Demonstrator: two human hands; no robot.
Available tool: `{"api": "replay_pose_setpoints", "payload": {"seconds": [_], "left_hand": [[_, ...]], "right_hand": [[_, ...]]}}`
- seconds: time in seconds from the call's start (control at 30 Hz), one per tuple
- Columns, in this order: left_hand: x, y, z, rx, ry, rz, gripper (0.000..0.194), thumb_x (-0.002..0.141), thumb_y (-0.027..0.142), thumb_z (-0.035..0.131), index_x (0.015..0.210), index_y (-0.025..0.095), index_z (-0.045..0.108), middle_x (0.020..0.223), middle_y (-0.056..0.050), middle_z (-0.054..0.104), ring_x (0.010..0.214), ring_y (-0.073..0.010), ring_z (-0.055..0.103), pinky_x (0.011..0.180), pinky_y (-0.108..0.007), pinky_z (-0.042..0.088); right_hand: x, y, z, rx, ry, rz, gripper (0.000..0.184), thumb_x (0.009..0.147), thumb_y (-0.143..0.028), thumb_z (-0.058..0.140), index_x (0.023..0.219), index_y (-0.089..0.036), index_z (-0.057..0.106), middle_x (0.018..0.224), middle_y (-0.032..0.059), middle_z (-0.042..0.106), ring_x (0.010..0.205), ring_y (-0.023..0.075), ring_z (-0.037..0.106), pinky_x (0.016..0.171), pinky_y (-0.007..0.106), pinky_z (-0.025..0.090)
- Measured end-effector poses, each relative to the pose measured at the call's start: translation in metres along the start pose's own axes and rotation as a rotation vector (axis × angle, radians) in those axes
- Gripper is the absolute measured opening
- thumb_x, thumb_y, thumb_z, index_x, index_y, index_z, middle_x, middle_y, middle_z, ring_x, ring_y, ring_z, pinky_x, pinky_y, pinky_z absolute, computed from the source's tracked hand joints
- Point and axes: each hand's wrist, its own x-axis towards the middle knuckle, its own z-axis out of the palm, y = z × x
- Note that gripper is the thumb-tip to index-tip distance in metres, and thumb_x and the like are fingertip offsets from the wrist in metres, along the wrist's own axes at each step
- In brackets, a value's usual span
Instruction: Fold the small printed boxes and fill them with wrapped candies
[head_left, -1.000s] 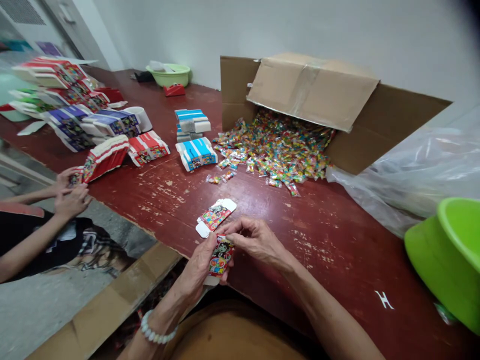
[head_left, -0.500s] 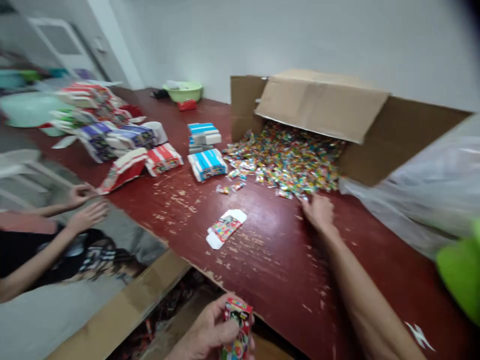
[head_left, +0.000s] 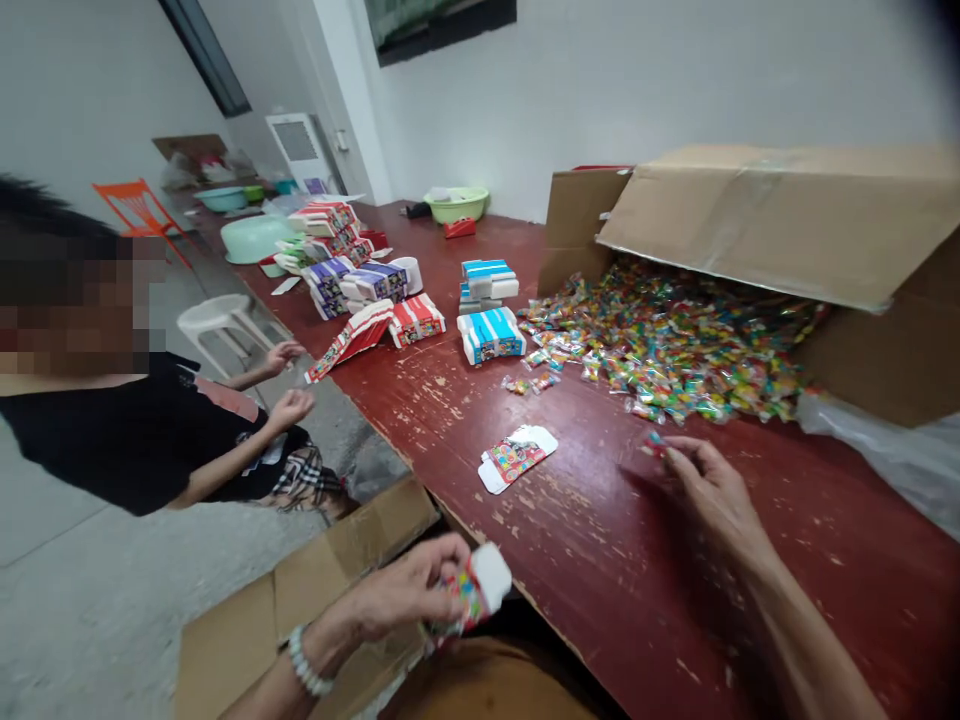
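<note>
In my left hand (head_left: 409, 590), closed near the table's front edge, is a small printed candy box (head_left: 472, 595) with a white flap standing out. My right hand (head_left: 712, 490) is closed, pinching a small wrapped candy (head_left: 654, 443) above the red table (head_left: 600, 540). Beyond it, a heap of wrapped candies (head_left: 675, 340) spills out of a cardboard carton (head_left: 757, 215) lying on its side. Between my hands, a flattened candy box (head_left: 517, 458) with white flaps lies on the table. A few loose candies (head_left: 531, 384) lie beyond that box.
Blue-and-white packs (head_left: 491, 335), red packs (head_left: 417, 320) and purple packs (head_left: 375, 282) stand farther back. At left a person in a black shirt (head_left: 150, 430) has both hands at the table edge. An open carton (head_left: 315, 590) stands below the edge; clear plastic (head_left: 877, 450) lies right.
My right hand has drawn back from the candy heap with a wrapped candy. My left hand has tilted the box, and its white flap now shows. The view has swung left.
</note>
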Motion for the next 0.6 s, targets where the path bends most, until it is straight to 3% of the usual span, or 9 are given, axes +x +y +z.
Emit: {"api": "replay_pose_setpoints", "payload": {"seconds": [0.1,0.23,0.33,0.47,0.6], "left_hand": [[0.019,0.018,0.009,-0.069,0.118,0.167,0.045,0.073,0.045,0.080,0.101,0.019,0.056,0.089,-0.005,0.070,0.068,-0.0138,0.064,0.058,-0.022,0.048],[0.032,0.044,0.022,-0.029,0.104,0.232,0.047,0.075,0.042,0.080,0.108,0.015,0.062,0.086,-0.004,0.069,0.067,-0.0122,0.063,0.062,-0.022,0.048],[0.034,0.050,0.029,-0.046,0.057,0.201,0.049,0.076,0.040,0.079,0.113,0.015,0.061,0.091,-0.004,0.067,0.067,-0.0113,0.062,0.063,-0.023,0.051],[0.034,0.050,0.039,-0.107,0.062,0.205,0.049,0.078,0.034,0.078,0.119,0.019,0.055,0.096,-0.003,0.066,0.067,-0.0109,0.063,0.063,-0.024,0.054],[0.036,0.052,0.050,-0.296,0.118,0.254,0.047,0.073,0.029,0.080,0.113,0.019,0.057,0.084,-0.001,0.069,0.058,-0.0106,0.063,0.052,-0.020,0.051]], "right_hand": [[-0.042,-0.043,0.030,0.258,-0.294,0.029,0.047,0.078,-0.057,0.068,0.105,-0.018,0.065,0.091,0.0092,0.072,0.065,0.0158,0.060,0.059,0.027,0.048],[-0.075,-0.085,0.069,0.476,-0.446,-0.034,0.037,0.080,-0.047,0.071,0.104,-0.020,0.063,0.090,0.0048,0.071,0.070,0.0141,0.063,0.063,0.026,0.049],[-0.079,-0.093,0.085,0.480,-0.447,-0.056,0.026,0.082,-0.041,0.070,0.096,-0.019,0.064,0.084,0.0037,0.071,0.072,0.0147,0.064,0.069,0.027,0.051],[-0.078,-0.093,0.091,0.371,-0.460,-0.105,0.018,0.083,-0.035,0.068,0.090,-0.019,0.067,0.081,0.0034,0.071,0.072,0.0162,0.065,0.070,0.029,0.050],[-0.082,-0.094,0.094,0.153,-0.529,-0.330,0.012,0.088,-0.032,0.064,0.086,-0.023,0.072,0.084,0.0034,0.069,0.083,0.0196,0.063,0.079,0.033,0.048]]}}
